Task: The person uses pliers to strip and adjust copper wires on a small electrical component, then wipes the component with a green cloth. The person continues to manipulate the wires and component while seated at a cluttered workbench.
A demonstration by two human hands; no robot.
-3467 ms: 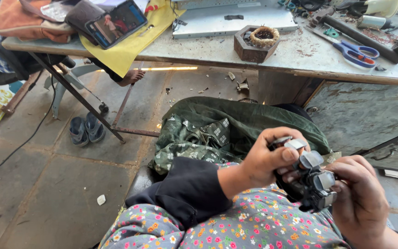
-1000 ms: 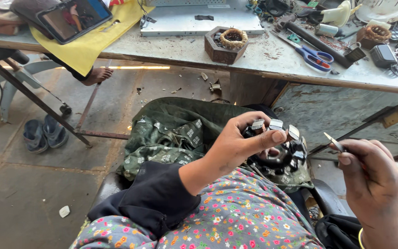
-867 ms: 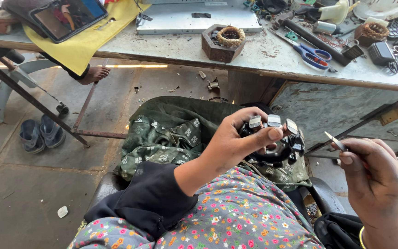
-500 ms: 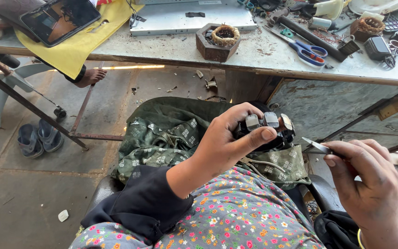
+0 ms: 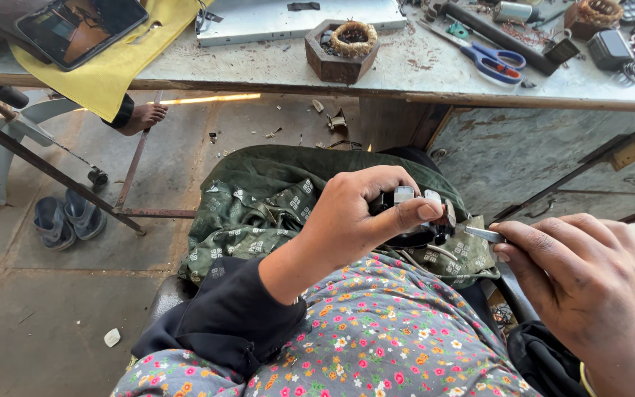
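The left hand (image 5: 354, 220) grips a black motor part (image 5: 417, 217), fingers wrapped over it and hiding most of it; the right hand (image 5: 582, 283) pinches a thin metal tool (image 5: 483, 234) at its side. Scissors (image 5: 490, 59) lie near the desk's (image 5: 259, 70) front edge.

Left hand (image 5: 354, 220) curled in a closed grip, right hand (image 5: 582, 283) pinching beside it

I have a single view, from the camera on my head. It looks steeply down and forward over my lap, close to my hands: the left hand (image 5: 354, 220) near the middle, the right hand (image 5: 582, 283) low at the right edge. Beyond the hands the floor (image 5: 53, 294) shows, and the worktop (image 5: 406, 73) crosses the top.
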